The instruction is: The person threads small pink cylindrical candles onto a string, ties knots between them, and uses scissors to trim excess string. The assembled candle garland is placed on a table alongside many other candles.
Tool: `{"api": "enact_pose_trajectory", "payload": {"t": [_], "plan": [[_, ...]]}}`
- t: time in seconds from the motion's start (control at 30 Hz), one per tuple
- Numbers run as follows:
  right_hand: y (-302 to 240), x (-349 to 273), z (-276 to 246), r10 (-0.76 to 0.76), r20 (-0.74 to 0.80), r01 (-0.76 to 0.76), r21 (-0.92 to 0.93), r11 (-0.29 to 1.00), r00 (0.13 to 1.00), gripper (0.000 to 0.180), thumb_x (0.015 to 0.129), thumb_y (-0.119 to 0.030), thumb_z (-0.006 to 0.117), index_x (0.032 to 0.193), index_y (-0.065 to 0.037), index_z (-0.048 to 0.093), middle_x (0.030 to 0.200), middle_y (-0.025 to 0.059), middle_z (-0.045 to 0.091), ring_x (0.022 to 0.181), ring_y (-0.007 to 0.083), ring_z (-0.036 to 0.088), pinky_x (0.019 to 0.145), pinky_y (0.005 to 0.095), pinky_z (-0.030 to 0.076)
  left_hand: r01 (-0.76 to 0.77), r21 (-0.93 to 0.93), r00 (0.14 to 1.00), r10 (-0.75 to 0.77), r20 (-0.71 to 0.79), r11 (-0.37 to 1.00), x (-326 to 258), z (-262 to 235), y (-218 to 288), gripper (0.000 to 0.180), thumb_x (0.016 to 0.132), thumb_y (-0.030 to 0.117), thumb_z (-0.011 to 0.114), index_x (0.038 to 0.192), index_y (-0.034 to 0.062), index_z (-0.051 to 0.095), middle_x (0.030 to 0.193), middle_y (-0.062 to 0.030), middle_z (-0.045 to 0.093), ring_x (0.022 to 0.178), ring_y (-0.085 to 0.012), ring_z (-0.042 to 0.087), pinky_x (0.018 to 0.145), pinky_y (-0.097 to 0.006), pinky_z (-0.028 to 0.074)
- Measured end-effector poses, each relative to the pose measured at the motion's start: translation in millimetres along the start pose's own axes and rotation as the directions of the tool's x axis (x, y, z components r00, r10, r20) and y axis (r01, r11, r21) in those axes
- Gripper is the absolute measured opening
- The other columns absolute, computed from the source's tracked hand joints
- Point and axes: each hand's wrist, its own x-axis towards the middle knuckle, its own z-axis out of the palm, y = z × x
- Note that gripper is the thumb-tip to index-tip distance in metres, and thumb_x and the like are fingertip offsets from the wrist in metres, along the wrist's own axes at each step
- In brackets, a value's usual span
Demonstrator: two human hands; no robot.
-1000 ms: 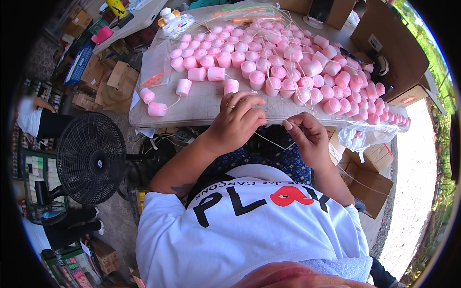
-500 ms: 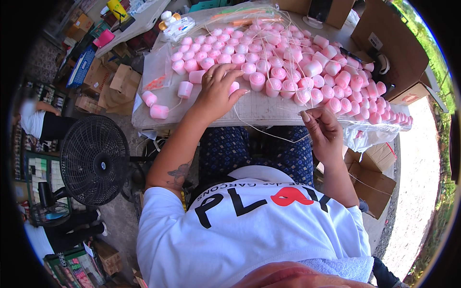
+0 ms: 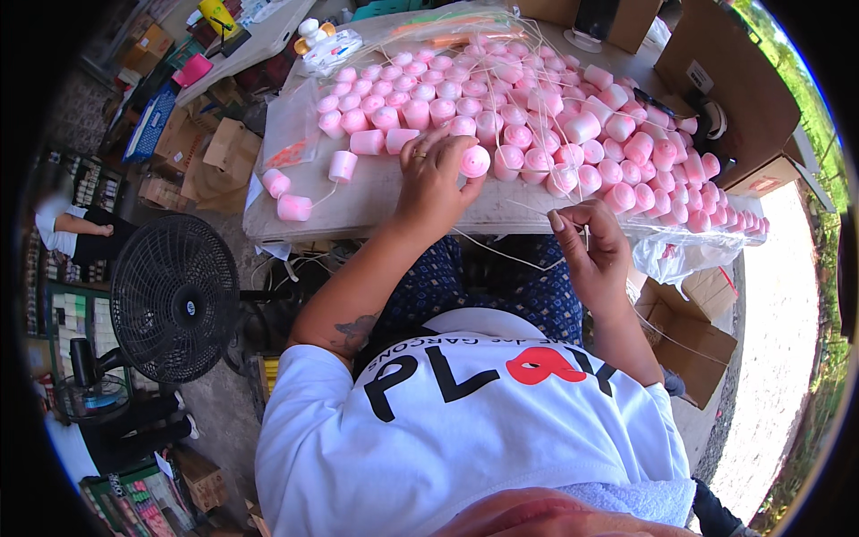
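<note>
My left hand (image 3: 437, 183) is closed around a small pink cupcake-shaped piece (image 3: 474, 162), its swirled round end facing me. Beside that hand, several like pieces lie on their sides in a loose row, among them a pink piece (image 3: 366, 142) and a paler one (image 3: 342, 166). My right hand (image 3: 592, 246) is at the table's near edge, with thumb and forefinger pinched on a thin white string (image 3: 514, 265). This string sags in a loop below the edge, between my hands. What lies inside the right palm is hidden.
A crowd of pink pieces (image 3: 447, 89) covers much of the white table (image 3: 268, 224), with loose strings across them. Clear plastic (image 3: 662, 255) hangs at the right edge. A cardboard box (image 3: 734, 80) stands far right; a black fan (image 3: 176, 300) is at my left.
My left hand has moved right and now holds a pink piece with its swirled end turned up. My right hand keeps pinching the string and has shifted slightly left.
</note>
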Motion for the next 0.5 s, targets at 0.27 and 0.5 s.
{"api": "enact_pose_trajectory", "payload": {"t": [0.27, 0.5], "plan": [[-25, 11, 10, -0.243, 0.02, 0.244, -0.099, 0.965, 0.97, 0.01, 0.078, 0.002, 0.071, 0.086, 0.0, 0.066, 0.079, 0.0079, 0.058, 0.072, 0.0198, 0.056, 0.063, 0.0284, 0.044, 0.042, -0.316, 0.999, -0.043, 0.004, 0.948, -8, -44, 34, 0.049, 0.068, -0.006, 0.07, 0.115, 0.0036, 0.056, 0.113, -0.0153, 0.053, 0.107, -0.0313, 0.056, 0.088, -0.037, 0.047], [-29, 11, 12, -0.268, 0.037, 0.27, -0.115, 0.956, 0.963, 0.011, 0.077, 0.002, 0.072, 0.086, 0.0, 0.066, 0.08, 0.0085, 0.057, 0.072, 0.02, 0.056, 0.062, 0.0285, 0.044, 0.03, -0.345, 0.999, -0.04, -0.023, 0.938, -10, -47, 39, 0.05, 0.068, -0.007, 0.07, 0.115, 0.0033, 0.056, 0.112, -0.0146, 0.053, 0.102, -0.0287, 0.057, 0.083, -0.034, 0.05]]}}
